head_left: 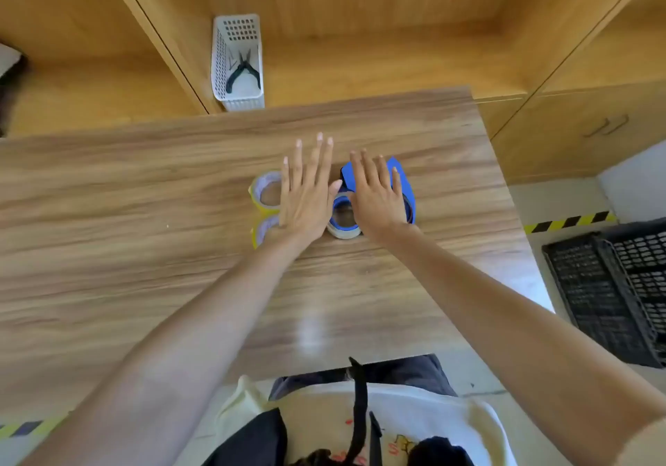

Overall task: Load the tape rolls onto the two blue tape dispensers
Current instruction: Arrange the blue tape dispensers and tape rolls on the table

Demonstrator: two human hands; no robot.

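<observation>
While you're leaning over the wood-grain laminate desk (144, 213), both arms are reaching fwd to its middle. Your left hand (306, 198) is lying flat, fingers straight and slightly spread, gripping nothing; it's covering part of two yellow-edged rolls of clear packing tape. One yellow-edged tape roll (265, 191) is sitting farther from you, the second yellow-edged tape roll (262, 231) nearer, just beside the first; both are lying flat w/ cores facing up. Your right hand (378, 202) is likewise flat and open, fingers straight and close together, hovering over or resting on the blue plastic tape dispenser (403, 184) — can't tell whether it's touching. Only one blue body is showing clearly; whether a second is lying under your palm, can't tell. Just left of that hand a blue-rimmed ring with a pale clear tape roll (342, 218) is sitting by the dispenser, between your two hands.

Beyond the desk's far edge, a white perforated plastic basket (220, 61) is standing on the wooden shelf (360, 69), holding black-handled pliers (243, 70). At right, black plastic crates (605, 292) are sitting on the floor, near a strip of yellow-and-black hazard tape (569, 221).
</observation>
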